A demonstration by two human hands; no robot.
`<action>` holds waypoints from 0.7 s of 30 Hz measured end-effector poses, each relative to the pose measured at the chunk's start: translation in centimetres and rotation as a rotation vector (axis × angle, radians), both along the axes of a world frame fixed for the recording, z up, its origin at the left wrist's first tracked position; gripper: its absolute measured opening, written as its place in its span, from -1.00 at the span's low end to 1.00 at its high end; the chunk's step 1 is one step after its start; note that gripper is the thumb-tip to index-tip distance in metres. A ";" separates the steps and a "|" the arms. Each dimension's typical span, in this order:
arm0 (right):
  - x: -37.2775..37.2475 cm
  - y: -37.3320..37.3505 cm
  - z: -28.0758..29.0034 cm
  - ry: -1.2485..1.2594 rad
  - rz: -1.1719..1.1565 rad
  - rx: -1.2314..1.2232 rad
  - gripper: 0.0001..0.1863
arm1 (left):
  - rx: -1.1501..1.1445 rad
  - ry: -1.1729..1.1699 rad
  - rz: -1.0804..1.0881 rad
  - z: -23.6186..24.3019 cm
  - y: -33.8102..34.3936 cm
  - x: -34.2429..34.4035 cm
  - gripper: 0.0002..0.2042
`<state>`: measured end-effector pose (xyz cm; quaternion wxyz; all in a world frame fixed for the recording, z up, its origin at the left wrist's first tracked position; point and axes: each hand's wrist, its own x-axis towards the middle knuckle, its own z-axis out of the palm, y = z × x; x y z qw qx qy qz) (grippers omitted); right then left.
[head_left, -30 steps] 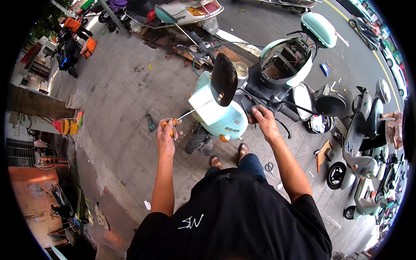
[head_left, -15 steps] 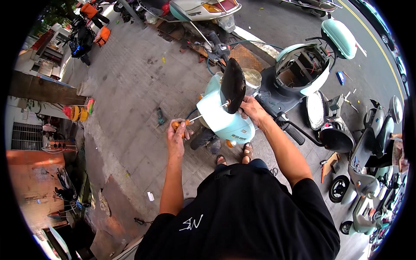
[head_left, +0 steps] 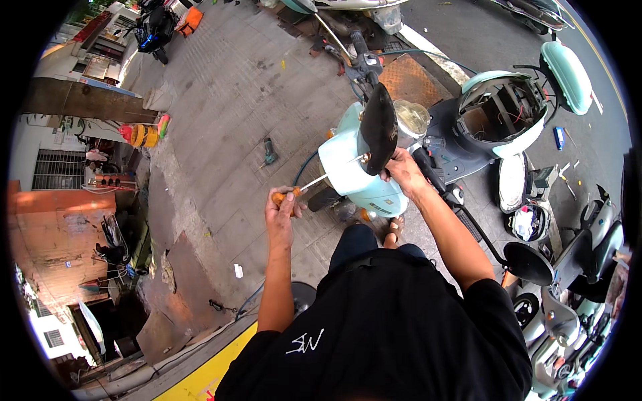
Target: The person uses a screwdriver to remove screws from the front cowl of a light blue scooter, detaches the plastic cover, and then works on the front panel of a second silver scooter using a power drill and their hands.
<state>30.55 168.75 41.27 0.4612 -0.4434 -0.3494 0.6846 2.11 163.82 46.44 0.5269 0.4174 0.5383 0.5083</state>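
My left hand (head_left: pixel 281 215) is closed around the orange handle of a screwdriver (head_left: pixel 315 182). Its thin metal shaft points up and right to the mint-green front panel (head_left: pixel 376 192) of a scooter; whether the tip touches the panel is unclear. At the panel's other side my right hand (head_left: pixel 405 172) grips the edge, with some fingertips hidden behind it. A black rear-view mirror (head_left: pixel 378 130) stands just above, between the two hands. The scooter's handlebar (head_left: pixel 364 61) extends away beyond it.
The scooter's seat bay (head_left: pixel 496 117) gapes at right, near a removed seat (head_left: pixel 513 183). A green drill (head_left: pixel 269 152) lies on the paving to the left. An open black helmet-like container (head_left: pixel 528 222) sits at right. More parked scooters (head_left: pixel 562 314) stand at lower right.
The whole view has shifted, so the scooter now appears farther right and lower. Both hands keep their holds, the left on the screwdriver, the right at the panel. A knee has come into view.
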 end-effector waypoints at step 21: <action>-0.1 -0.5 0.5 -0.046 0.028 0.111 -0.93 | 0.375 0.576 -0.441 4.2 6.8 -2.3 -0.69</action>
